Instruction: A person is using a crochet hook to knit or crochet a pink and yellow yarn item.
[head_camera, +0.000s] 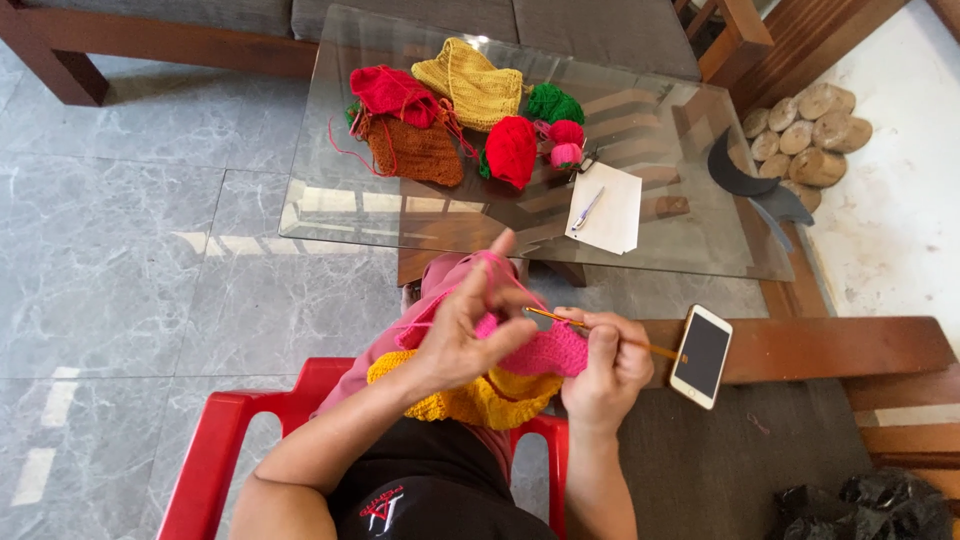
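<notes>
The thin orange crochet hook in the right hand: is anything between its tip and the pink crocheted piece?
Nothing visible: the thin orange crochet hook in the right hand reaches the pink crocheted piece directly, beside the left hand.

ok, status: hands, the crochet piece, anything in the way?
Left hand grips pink crochet piece, yarn over finger. Right hand holds crochet hook. Yellow piece beneath. Phone beside, not obstructing.

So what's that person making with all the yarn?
It's crochet. The person sits on a red plastic chair. The right hand holds a crochet hook and works it into a pink crocheted piece. The left hand holds that piece, with pink yarn looped over its fingers. A yellow crocheted piece lies in the lap. More crocheted pieces, yarn balls, paper and a pen sit on the glass table; a phone lies nearby.
</notes>
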